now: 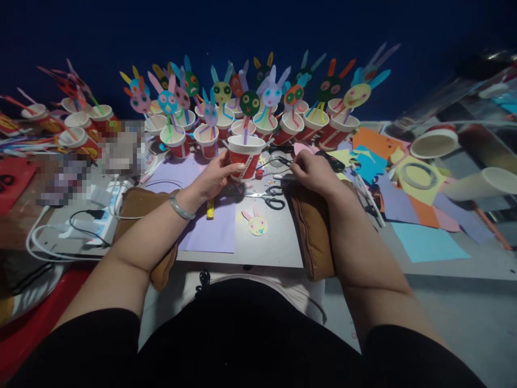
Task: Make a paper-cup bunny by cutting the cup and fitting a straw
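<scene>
My left hand (pixel 221 175) is wrapped round a red paper cup (pixel 247 159) with a white rim, held upright above the table. To its right, the fingers of my right hand (pixel 309 168) are pinched together beside a thin dark tool (pixel 283 160); whether they grip it is hard to see. Below the cup lie scissors (pixel 271 197) with black handles. Nearer to me is a yellow paper rabbit head (pixel 257 224) with pink eyes. Purple paper (pixel 210 231) lies under my left wrist, with a small yellow stick (pixel 210 209) on it.
Behind my hands stand several red cups (pixel 174 143) bearing paper rabbit heads on bent straws. Brown cushions (pixel 309 237) lie under my forearms. A power strip (pixel 109 215) with cables is at left. Coloured paper scraps (pixel 404 194), a tape roll (pixel 419 176) and cups lie at right.
</scene>
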The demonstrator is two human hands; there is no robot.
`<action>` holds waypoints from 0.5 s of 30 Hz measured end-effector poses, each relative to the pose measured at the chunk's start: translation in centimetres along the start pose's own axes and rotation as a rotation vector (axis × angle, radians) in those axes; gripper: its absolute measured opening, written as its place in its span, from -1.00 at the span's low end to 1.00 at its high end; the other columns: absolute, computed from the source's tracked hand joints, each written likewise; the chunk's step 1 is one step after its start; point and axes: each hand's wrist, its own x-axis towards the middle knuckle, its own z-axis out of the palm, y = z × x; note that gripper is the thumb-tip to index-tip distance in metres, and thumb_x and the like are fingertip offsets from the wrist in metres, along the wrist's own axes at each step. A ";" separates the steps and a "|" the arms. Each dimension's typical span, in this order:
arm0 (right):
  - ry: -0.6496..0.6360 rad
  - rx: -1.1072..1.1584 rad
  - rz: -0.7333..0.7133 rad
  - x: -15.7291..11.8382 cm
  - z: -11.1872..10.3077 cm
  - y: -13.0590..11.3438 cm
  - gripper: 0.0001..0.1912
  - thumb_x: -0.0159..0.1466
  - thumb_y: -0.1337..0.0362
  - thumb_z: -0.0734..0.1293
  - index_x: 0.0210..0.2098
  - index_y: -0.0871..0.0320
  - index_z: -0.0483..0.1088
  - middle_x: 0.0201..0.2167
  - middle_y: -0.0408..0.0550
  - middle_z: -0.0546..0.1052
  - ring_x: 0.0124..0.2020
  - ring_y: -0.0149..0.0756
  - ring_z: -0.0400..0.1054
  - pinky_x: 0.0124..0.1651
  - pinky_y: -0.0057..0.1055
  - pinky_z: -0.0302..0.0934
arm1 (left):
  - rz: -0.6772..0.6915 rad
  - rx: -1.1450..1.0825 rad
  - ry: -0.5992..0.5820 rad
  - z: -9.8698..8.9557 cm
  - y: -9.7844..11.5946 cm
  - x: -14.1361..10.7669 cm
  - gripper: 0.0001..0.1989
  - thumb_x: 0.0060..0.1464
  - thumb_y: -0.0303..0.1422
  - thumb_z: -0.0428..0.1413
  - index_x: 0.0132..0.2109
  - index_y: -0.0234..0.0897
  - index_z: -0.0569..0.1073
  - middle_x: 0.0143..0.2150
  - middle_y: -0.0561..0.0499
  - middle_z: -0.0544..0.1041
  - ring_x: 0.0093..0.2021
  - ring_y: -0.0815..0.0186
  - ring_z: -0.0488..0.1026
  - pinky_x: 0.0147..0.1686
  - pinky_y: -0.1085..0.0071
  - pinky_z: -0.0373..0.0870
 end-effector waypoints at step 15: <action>-0.216 -0.206 -0.004 -1.9 -2.8 -1.7 -0.58 0.31 -0.10 0.41 -0.15 0.15 0.55 -0.27 0.15 0.65 -0.36 -0.12 0.39 -0.36 -0.30 -0.01 | -0.029 0.010 -0.011 0.0 0.0 0.0 -0.39 -0.09 -0.13 0.47 0.07 -0.21 0.48 -0.02 -0.08 0.68 -0.22 0.24 0.64 -0.32 0.32 0.59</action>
